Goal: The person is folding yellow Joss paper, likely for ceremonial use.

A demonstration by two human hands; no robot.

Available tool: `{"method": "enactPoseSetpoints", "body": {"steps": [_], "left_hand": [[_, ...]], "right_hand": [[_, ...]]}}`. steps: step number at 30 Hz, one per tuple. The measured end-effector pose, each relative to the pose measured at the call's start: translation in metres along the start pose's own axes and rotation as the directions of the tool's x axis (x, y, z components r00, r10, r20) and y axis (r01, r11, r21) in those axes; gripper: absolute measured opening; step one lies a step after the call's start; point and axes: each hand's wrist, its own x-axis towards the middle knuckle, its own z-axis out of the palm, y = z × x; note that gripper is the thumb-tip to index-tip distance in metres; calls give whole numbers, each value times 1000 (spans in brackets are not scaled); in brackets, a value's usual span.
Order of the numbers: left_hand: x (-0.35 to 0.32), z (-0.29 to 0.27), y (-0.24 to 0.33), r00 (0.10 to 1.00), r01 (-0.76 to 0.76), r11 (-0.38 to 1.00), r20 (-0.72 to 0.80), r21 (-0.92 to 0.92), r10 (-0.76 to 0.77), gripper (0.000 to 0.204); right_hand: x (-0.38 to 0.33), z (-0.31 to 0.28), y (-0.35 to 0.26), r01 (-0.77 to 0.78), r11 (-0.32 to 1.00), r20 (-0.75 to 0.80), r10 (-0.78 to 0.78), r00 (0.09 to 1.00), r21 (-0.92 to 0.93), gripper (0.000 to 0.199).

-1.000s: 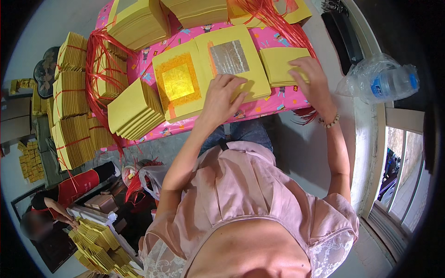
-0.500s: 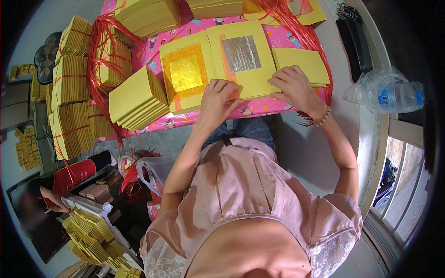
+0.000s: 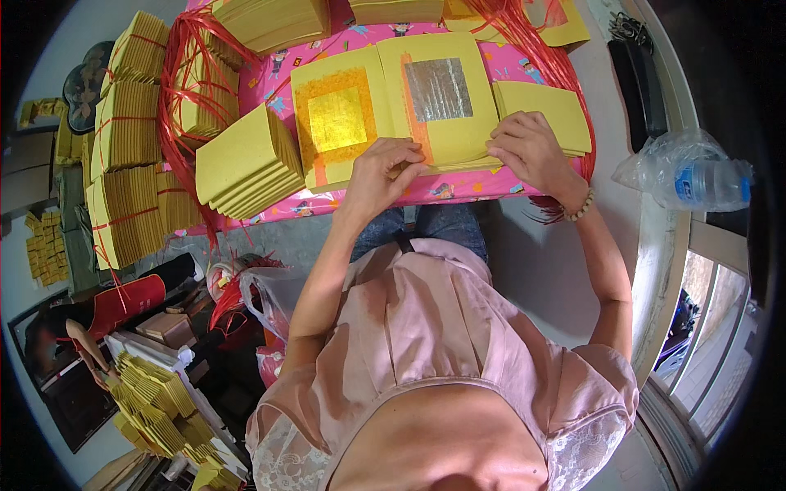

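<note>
Two piles of yellow joss paper lie side by side in front of me. The left joss paper pile [image 3: 305,92] shows a gold foil square on an orange patch; the right joss paper pile [image 3: 483,114] bears a silver foil square beside an orange strip. My left hand [image 3: 385,170] is closed, thumb and fingers at the near left edge of the silver-foil paper. Closed too, with curled fingers, my right hand [image 3: 536,155] grips that paper's near right corner. Folded yellow paper [image 3: 544,109] lies beyond my right hand. A fanned stack of folded paper [image 3: 250,159] rests on the left.
Pink patterned cloth [image 3: 274,74] covers the table. Red strings [image 3: 184,82] hang by tied yellow bundles [image 3: 127,139] at left; more red strings [image 3: 565,90] drape at right. A bagged plastic bottle [image 3: 704,180] is at far right. Another person's hand [image 3: 102,372] touches yellow stacks [image 3: 155,401], lower left.
The view has shifted slightly, moving the table rightward in the picture. Both my hands stay at the silver-foil paper's near edge. The other person's arm at lower left has moved.
</note>
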Motion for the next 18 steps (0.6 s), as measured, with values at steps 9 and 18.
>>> {"method": "enactPoseSetpoints", "body": {"steps": [9,18], "left_hand": [[1,5,3,996,49,998,-76,-37,-52,12],[1,8,3,990,91,994,-107,-54,-97,9]], "right_hand": [[0,0,2,-58,996,47,56,997,62,10],[-1,1,2,-72,995,46,69,997,75,10]]}}
